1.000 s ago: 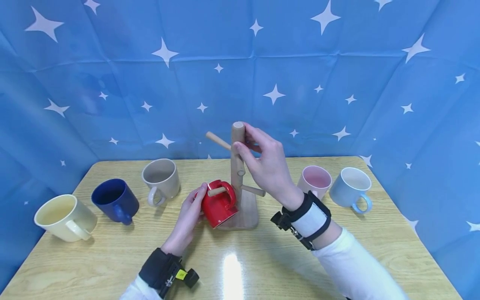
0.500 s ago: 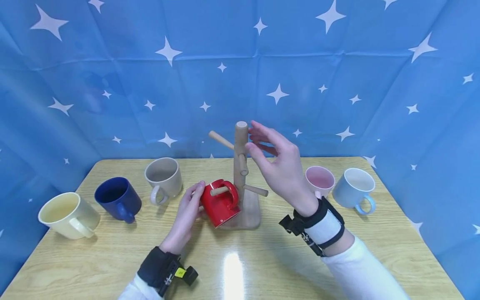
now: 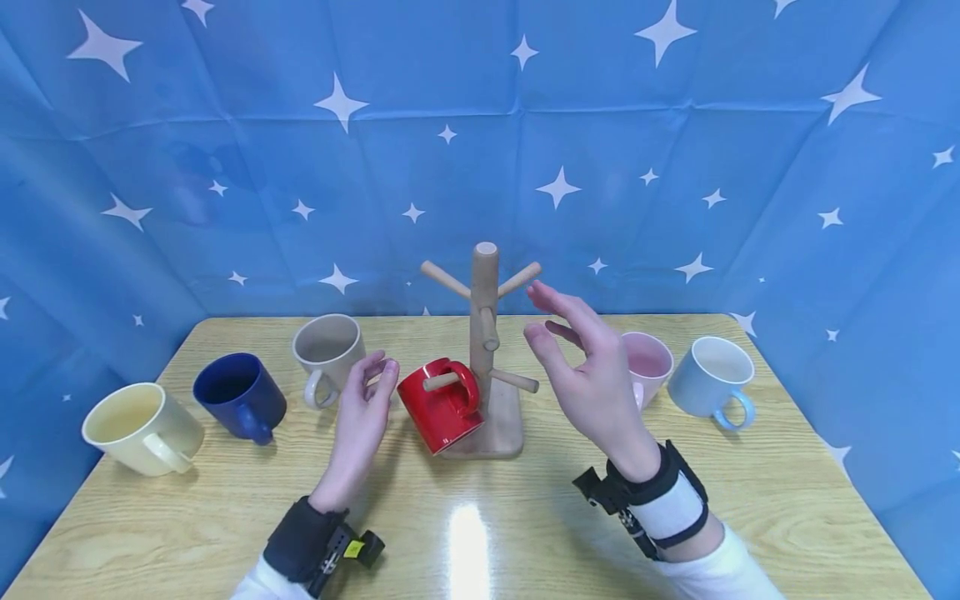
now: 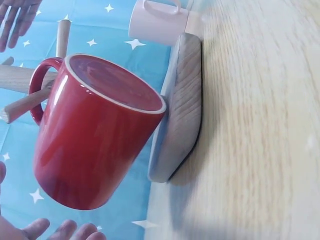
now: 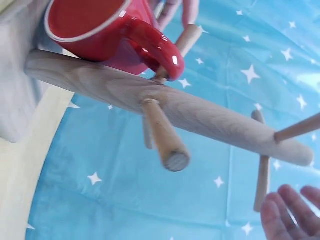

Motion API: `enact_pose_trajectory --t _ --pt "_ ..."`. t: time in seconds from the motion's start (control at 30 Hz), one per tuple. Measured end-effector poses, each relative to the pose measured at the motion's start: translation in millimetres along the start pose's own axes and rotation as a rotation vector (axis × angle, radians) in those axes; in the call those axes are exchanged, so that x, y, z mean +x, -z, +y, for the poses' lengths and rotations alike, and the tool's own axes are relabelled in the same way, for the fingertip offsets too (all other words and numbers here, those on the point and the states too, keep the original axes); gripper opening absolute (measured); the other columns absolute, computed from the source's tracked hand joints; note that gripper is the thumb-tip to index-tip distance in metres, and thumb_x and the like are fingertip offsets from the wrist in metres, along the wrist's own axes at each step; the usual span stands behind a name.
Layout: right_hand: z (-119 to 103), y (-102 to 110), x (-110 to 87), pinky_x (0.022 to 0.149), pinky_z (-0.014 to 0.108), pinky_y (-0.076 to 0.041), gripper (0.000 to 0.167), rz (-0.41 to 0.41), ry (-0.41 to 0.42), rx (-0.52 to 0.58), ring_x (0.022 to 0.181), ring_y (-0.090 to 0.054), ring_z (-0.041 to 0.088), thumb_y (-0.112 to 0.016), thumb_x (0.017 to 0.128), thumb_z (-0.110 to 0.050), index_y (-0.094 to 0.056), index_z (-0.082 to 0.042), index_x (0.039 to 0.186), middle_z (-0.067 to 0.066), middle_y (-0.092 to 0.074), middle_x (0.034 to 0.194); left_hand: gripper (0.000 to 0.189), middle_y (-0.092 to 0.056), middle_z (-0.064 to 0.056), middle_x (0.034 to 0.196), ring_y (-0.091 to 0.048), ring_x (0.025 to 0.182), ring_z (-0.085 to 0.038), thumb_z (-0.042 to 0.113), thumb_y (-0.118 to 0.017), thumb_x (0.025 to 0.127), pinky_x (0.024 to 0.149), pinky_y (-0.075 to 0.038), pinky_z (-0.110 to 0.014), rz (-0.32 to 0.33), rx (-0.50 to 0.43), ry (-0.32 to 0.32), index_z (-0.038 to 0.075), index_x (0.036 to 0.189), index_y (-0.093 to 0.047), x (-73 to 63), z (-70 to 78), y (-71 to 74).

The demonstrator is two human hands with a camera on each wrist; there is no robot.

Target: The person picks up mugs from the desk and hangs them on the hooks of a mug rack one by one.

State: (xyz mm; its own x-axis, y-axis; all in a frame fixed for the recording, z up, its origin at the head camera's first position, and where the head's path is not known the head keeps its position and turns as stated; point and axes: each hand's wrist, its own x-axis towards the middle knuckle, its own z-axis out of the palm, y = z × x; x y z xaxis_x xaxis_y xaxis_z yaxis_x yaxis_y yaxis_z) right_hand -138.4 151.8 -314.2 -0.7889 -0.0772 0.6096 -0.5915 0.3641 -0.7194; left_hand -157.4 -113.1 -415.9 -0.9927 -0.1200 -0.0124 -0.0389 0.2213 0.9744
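Note:
A red mug (image 3: pixel 437 408) hangs tilted by its handle from a lower peg of the wooden mug tree (image 3: pixel 483 325). In the left wrist view the same mug (image 4: pixel 100 135) shows its underside, and the peg runs through the handle. My left hand (image 3: pixel 365 408) is just left of the mug, apart from it, fingers loosely bent and holding nothing. To the right of the tree my right hand (image 3: pixel 592 367) hovers with thumb and fingers spread, touching nothing. Its fingers (image 5: pixel 285 212) also show near an upper peg in the right wrist view.
On the left stand a cream mug (image 3: pixel 138 429), a dark blue mug (image 3: pixel 243 400) and a grey mug (image 3: pixel 330 354). A pink mug (image 3: pixel 648 367) and a light blue mug (image 3: pixel 705 383) stand on the right. A starred blue cloth (image 3: pixel 480 167) hangs behind the table (image 3: pixel 570 533).
My left hand has let go of the red mug and drawn back left. My right hand has left the tree's post and moved right and down. The mug stays hanging.

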Motion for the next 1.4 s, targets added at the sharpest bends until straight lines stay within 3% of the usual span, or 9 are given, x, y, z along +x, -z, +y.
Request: enact_pose_trajectory --t 0.5,0.7,0.77,0.83,0.93,1.0,1.07,1.27,1.4 --pt "17.9 -1.2 -30.9 0.104 0.010 -0.051 0.048 0.048 -0.045 -0.021 0.133 -0.063 0.032 -0.067 0.099 -0.002 -0.060 -0.003 0.146 0.018 -0.067 0.145 0.048 -0.065 -0.016 0.144 -0.065 0.129 -0.037 0.027 -0.069 0.103 0.111 -0.053 -0.057 0.171 0.263 -0.278 0.006 0.144 -0.057 -2.4 7.1 18.2" --pt "21.7 -1.5 -35.7 0.103 0.021 -0.056 0.047 0.048 -0.029 -0.074 0.130 -0.066 0.031 -0.070 0.097 -0.003 -0.063 -0.003 0.144 0.016 -0.069 0.142 0.042 -0.071 -0.019 0.133 -0.068 0.120 -0.037 0.027 -0.072 0.101 0.100 -0.058 -0.056 0.263 0.374 -0.345 0.005 0.136 -0.064 -1.0 8.4 28.8" --pt "23.3 -0.6 -37.7 0.102 0.023 -0.057 0.047 0.051 -0.030 -0.088 0.129 -0.066 0.032 -0.070 0.097 -0.003 -0.063 -0.004 0.144 0.016 -0.069 0.142 0.041 -0.073 -0.018 0.130 -0.071 0.117 -0.036 0.029 -0.072 0.100 0.096 -0.059 -0.049 0.304 0.396 -0.352 0.005 0.133 -0.065 0.6 9.2 34.6" --pt "23.3 1.0 -39.0 0.102 0.019 -0.056 0.047 0.061 -0.030 -0.100 0.129 -0.066 0.032 -0.070 0.097 -0.003 -0.063 -0.005 0.144 0.016 -0.069 0.142 0.038 -0.076 -0.017 0.126 -0.073 0.113 -0.036 0.030 -0.072 0.101 0.091 -0.058 -0.031 0.356 0.411 -0.361 0.004 0.129 -0.068 2.5 9.6 40.7" --pt "22.8 3.7 -39.3 0.101 0.013 -0.053 0.046 0.072 -0.033 -0.100 0.129 -0.065 0.032 -0.069 0.098 -0.003 -0.063 -0.006 0.144 0.016 -0.069 0.142 0.036 -0.078 -0.017 0.119 -0.075 0.107 -0.036 0.030 -0.071 0.101 0.082 -0.044 -0.006 0.419 0.425 -0.381 0.003 0.125 -0.071 6.1 9.9 47.9" --pt "22.1 5.3 -39.0 0.102 0.010 -0.051 0.046 0.071 -0.037 -0.093 0.130 -0.064 0.033 -0.068 0.099 -0.003 -0.062 -0.006 0.145 0.016 -0.068 0.143 0.036 -0.079 -0.018 0.115 -0.076 0.103 -0.036 0.031 -0.070 0.101 0.077 -0.037 0.000 0.438 0.429 -0.385 0.003 0.123 -0.072 7.8 9.6 51.4" --pt "22.7 6.1 -38.8 0.102 0.009 -0.050 0.047 0.066 -0.047 -0.085 0.130 -0.063 0.033 -0.068 0.099 -0.003 -0.062 -0.006 0.145 0.017 -0.067 0.144 0.036 -0.079 -0.020 0.112 -0.076 0.099 -0.038 0.032 -0.069 0.102 0.077 -0.040 -0.007 0.449 0.435 -0.387 0.003 0.123 -0.073 9.1 9.2 54.0" --pt "24.3 6.9 -39.5 0.102 0.009 -0.049 0.046 0.063 -0.059 -0.087 0.131 -0.062 0.033 -0.067 0.099 -0.003 -0.062 -0.005 0.145 0.017 -0.067 0.145 0.038 -0.078 -0.023 0.112 -0.073 0.099 -0.041 0.034 -0.068 0.102 0.081 -0.048 -0.052 0.486 0.496 -0.384 0.002 0.122 -0.073 10.7 5.0 60.9" --pt "24.8 6.4 -39.7 0.102 0.009 -0.050 0.047 0.064 -0.051 -0.116 0.131 -0.064 0.030 -0.070 0.098 -0.005 -0.063 -0.006 0.144 0.015 -0.068 0.144 0.037 -0.076 -0.026 0.111 -0.071 0.096 -0.043 0.032 -0.067 0.101 0.081 -0.048 -0.059 0.511 0.526 -0.390 -0.001 0.118 -0.074 13.0 1.5 66.5"
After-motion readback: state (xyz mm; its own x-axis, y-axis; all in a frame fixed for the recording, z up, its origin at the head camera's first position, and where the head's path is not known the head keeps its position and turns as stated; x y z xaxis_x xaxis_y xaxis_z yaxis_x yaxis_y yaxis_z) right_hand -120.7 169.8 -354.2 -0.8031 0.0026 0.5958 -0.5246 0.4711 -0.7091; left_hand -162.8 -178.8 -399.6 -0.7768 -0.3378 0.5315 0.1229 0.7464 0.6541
